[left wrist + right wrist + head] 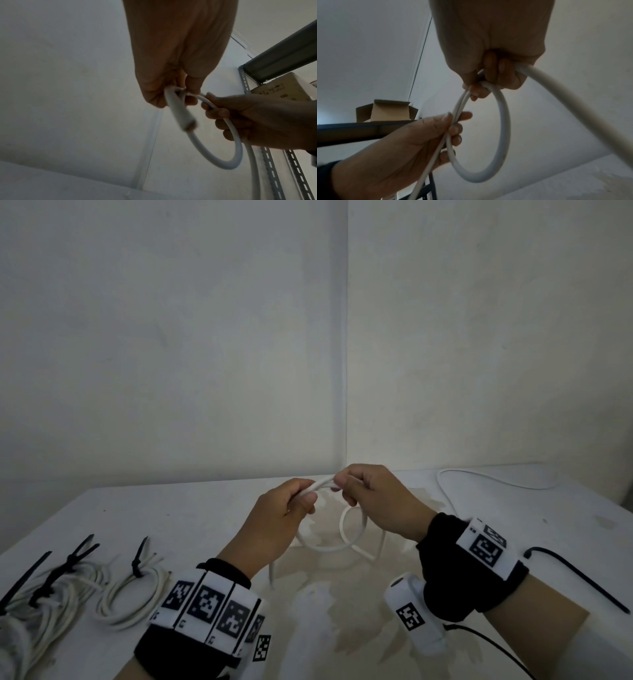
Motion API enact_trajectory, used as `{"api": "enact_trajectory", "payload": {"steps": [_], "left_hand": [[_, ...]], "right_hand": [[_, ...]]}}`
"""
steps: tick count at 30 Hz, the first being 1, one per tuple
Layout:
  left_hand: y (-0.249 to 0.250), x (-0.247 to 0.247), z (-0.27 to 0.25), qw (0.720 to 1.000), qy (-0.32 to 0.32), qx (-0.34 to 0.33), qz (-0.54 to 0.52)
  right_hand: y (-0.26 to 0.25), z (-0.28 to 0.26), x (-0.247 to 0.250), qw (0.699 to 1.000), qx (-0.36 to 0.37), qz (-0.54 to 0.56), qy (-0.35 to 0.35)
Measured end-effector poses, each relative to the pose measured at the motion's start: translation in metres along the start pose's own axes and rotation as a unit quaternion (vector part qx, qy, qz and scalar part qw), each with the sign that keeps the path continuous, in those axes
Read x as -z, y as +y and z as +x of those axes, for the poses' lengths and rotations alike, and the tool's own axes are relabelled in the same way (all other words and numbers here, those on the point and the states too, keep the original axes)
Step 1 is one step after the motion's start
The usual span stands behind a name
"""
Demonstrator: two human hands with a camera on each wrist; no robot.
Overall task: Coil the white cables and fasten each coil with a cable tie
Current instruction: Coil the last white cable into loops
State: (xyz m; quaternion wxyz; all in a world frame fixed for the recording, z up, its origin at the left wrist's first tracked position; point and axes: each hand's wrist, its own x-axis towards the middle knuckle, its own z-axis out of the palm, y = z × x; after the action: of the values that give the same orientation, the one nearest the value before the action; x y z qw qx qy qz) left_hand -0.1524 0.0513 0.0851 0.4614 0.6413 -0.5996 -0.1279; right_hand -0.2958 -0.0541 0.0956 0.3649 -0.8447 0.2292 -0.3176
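Note:
Above the middle of the table both hands hold one white cable (346, 537) that hangs in loops beneath them. My left hand (301, 498) pinches the top of the loops (236, 151) between thumb and curled fingers. My right hand (346, 486) grips the cable right beside it, fingers curled round the strand (503, 135). The rest of this cable (479, 479) trails over the table to the far right. A loose black cable tie (579, 577) lies at the right, past my right wrist.
Two coiled white cables (133, 597) (51, 597) bound with black ties lie at the table's left, with another black tie (25, 575) beside them. The table (188, 515) stands in a wall corner. A metal shelf (281, 54) with a cardboard box shows in the wrist views.

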Motion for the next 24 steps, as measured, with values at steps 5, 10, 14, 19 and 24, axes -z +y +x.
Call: {"api": "enact_trajectory", "payload": {"steps": [5, 10, 14, 19, 24], "left_hand": [[0.001, 0.002, -0.002, 1.000, 0.004, 0.031, -0.001], [0.001, -0.004, -0.006, 1.000, -0.008, 0.019, 0.018], [0.002, -0.005, -0.007, 0.999, -0.007, 0.026, -0.024], [0.010, -0.004, -0.008, 0.990, -0.012, 0.052, -0.132], [0.012, -0.004, -0.013, 0.973, 0.006, 0.087, -0.212]], "right_hand": [[0.004, -0.003, 0.001, 0.999, -0.036, 0.030, 0.002], [-0.005, -0.007, 0.000, 0.999, -0.014, -0.011, -0.052], [-0.008, -0.007, 0.002, 0.996, 0.009, -0.064, -0.064], [-0.009, -0.005, 0.007, 0.998, 0.015, -0.037, -0.052], [-0.008, -0.006, 0.009, 0.999, 0.008, 0.014, -0.050]]}}
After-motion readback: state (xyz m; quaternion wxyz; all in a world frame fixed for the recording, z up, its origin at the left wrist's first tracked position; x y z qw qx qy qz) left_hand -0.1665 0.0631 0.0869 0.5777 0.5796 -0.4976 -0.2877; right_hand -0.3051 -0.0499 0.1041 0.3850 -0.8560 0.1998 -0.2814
